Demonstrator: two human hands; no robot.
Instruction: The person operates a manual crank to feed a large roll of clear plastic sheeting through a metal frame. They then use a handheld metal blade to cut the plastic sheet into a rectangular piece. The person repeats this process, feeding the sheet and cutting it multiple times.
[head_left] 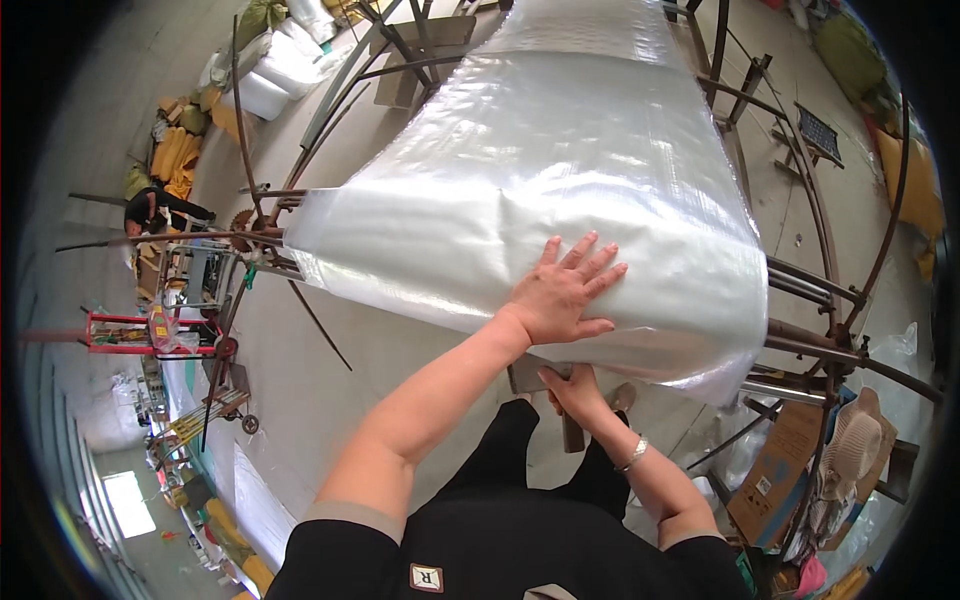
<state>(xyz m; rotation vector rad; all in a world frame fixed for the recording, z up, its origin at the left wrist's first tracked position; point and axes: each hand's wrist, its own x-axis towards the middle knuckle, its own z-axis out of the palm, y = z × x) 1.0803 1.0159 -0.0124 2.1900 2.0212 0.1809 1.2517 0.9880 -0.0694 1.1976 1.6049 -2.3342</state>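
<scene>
A wide sheet of shiny translucent plastic (440,240) stretches over the rollers of a metal frame, running away from me toward the top. My left hand (565,292) lies flat on it near the front edge, fingers spread. Just below that edge, my right hand (582,392) is closed on a cleaver. Its broad grey metal blade (530,375) points left under the sheet's edge, partly covered. The brown handle (573,436) sticks out toward me below the fingers. Whether the blade touches the plastic I cannot tell.
Metal rollers (800,345) and rods of the frame flank the sheet on both sides. At the lower right are a cardboard box (778,470) and a straw hat (852,448). A red cart (150,333) and a person in dark clothes (150,210) are at the far left.
</scene>
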